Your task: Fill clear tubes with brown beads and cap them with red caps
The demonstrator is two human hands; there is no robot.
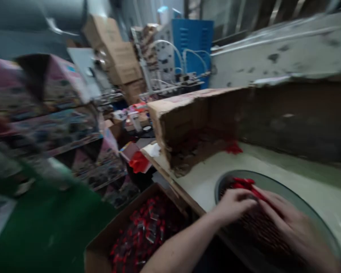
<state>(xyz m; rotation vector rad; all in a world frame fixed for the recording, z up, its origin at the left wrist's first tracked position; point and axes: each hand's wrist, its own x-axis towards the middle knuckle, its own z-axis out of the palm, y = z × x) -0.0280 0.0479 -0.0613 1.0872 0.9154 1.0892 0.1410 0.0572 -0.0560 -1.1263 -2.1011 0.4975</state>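
Both hands meet over a round grey-green basin on the table, which holds many small dark brown pieces. My left hand reaches in from below, fingers curled and closed at a small glossy red piece. From the right, my right hand is closed on the same red piece, its fingers pointing towards the left hand. More red pieces show just beyond the fingertips, at the basin's far side. Blur hides the exact shape of the red piece and the finger contact.
Below the table edge, left of my forearm, an open carton holds many red-and-dark wrapped pieces. A torn cardboard box lies on its side on the pale table. Printed boxes are stacked left; a blue cabinet stands behind.
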